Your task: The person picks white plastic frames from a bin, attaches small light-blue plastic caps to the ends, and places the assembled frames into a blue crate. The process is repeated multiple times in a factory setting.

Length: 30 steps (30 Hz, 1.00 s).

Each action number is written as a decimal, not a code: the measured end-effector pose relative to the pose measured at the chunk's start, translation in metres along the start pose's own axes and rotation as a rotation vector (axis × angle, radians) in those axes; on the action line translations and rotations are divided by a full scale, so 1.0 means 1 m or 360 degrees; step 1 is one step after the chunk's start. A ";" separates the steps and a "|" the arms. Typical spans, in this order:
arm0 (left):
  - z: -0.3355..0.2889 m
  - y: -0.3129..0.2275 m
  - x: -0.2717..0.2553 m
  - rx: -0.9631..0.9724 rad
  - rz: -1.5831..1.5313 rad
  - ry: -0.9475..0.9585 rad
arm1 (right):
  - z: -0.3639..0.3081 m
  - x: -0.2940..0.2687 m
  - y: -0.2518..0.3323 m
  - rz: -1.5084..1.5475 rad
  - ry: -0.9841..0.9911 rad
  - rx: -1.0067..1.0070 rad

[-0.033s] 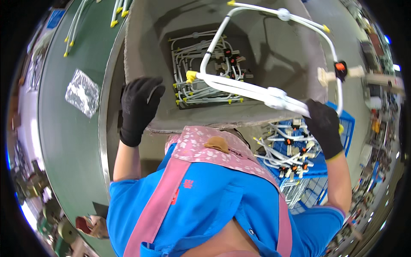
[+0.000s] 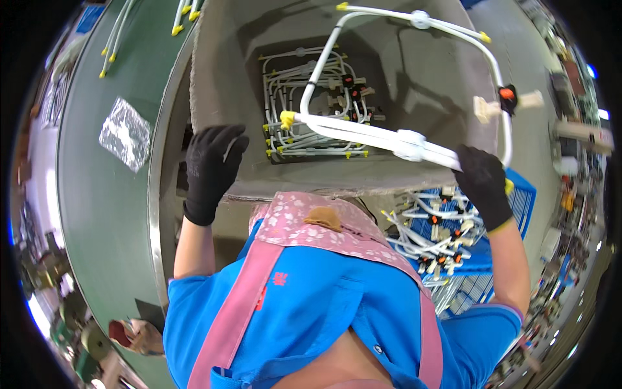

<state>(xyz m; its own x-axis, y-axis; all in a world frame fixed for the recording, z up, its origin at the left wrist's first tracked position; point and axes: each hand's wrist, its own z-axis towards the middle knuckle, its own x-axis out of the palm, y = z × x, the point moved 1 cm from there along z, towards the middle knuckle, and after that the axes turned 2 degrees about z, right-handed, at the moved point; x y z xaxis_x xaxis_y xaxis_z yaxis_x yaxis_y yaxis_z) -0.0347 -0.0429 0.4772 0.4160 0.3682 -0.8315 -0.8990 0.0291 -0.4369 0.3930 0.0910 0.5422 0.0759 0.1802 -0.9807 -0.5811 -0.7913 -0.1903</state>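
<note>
Change since earlier frame: none detected; both hands and the tube assembly stood where they had been, the earlier view being taken at the same instant.

Item in hand: bent white plastic tube assembly with yellow end caps (image 2: 363,129), a long loop carrying a white junction block and a small red-and-black clip near its far bend.

Location of item: held up in the air over the opening of the large grey-lined carton (image 2: 214,78), above the white tubes with yellow tips stacked at the carton bottom (image 2: 304,97).

Right hand (image 2: 483,185): black-gloved, clenched around the near end of the doubled tube run.

Left hand (image 2: 210,165): black-gloved, fingers spread and released, resting against the near-left wall of the carton, holding nothing.

Long axis: the doubled run lay left to right and slightly away, from the yellow-capped end toward the right hand.

Governing relation: the free yellow-capped end stood forward and to the right of the left hand, near it but apart; the left hand was nearer that end.

Adjacent: blue wire basket of similar white tubes (image 2: 512,194) lay below the right forearm; green surface (image 2: 97,194) carried a clear crumpled plastic bag (image 2: 126,133).
</note>
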 end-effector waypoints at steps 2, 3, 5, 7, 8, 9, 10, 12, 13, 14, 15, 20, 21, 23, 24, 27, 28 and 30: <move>-0.031 0.004 0.015 -0.0265 0.0069 0.0077 | 0.040 0.061 -0.026 0.0103 0.0261 -0.0068; -0.041 0.006 0.023 -0.0375 0.0074 0.0092 | 0.057 0.090 -0.031 0.0060 0.0163 -0.0201; -0.055 0.006 0.039 -0.0618 0.0058 0.0150 | 0.089 0.147 -0.035 0.0034 0.0148 -0.0341; -0.060 0.003 0.049 -0.0577 0.0230 0.0178 | 0.108 0.195 -0.031 0.0103 0.0023 -0.0413; -0.061 0.002 0.052 -0.0579 0.0319 0.0227 | 0.122 0.221 -0.028 0.0123 0.0173 -0.0426; -0.059 0.001 0.055 -0.0585 0.0362 0.0049 | 0.130 0.242 -0.024 0.0161 0.0124 -0.0494; -0.059 0.000 0.057 -0.0623 0.0370 0.0035 | 0.137 0.262 -0.020 0.0148 0.0173 -0.0535; -0.058 -0.001 0.057 -0.0694 0.0418 0.0046 | 0.148 0.297 -0.010 0.0173 0.0229 -0.0588; -0.059 -0.002 0.057 -0.0722 0.0428 0.0056 | 0.154 0.313 -0.003 0.0256 0.0227 -0.0614; -0.058 -0.001 0.057 -0.0745 0.0426 0.0075 | 0.157 0.327 0.000 0.0296 0.0244 -0.0625; -0.058 -0.001 0.056 -0.0770 0.0426 0.0092 | 0.160 0.340 0.006 0.0385 0.0268 -0.0648; -0.053 -0.002 0.057 -0.0877 0.0478 0.0196 | 0.164 0.386 0.033 0.0639 0.0318 -0.0588; -0.051 -0.003 0.057 -0.0888 0.0490 0.0219 | 0.166 0.395 0.038 0.0636 0.0353 -0.0597; -0.049 -0.005 0.057 -0.0925 0.0516 0.0266 | 0.167 0.411 0.046 0.0652 0.0516 -0.0578; -0.048 -0.005 0.056 -0.0950 0.0534 0.0286 | 0.164 0.418 0.048 0.0836 0.0387 -0.0538; -0.045 -0.005 0.056 -0.0990 0.0568 0.0379 | 0.156 0.449 0.062 0.0878 0.0551 -0.0480; -0.043 -0.005 0.056 -0.1003 0.0588 0.0410 | 0.150 0.460 0.066 0.0901 0.0609 -0.0504; -0.041 -0.005 0.057 -0.1016 0.0626 0.0471 | 0.130 0.478 0.079 0.0958 0.0580 -0.0503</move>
<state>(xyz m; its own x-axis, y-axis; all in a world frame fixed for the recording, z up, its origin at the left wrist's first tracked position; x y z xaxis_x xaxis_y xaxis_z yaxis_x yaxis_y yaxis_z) -0.0009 -0.0598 0.4180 0.1844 -0.0229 -0.9826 -0.7728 -0.6211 -0.1306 0.2781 0.1908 0.0643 0.1140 -0.4944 -0.8617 -0.3517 -0.8313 0.4304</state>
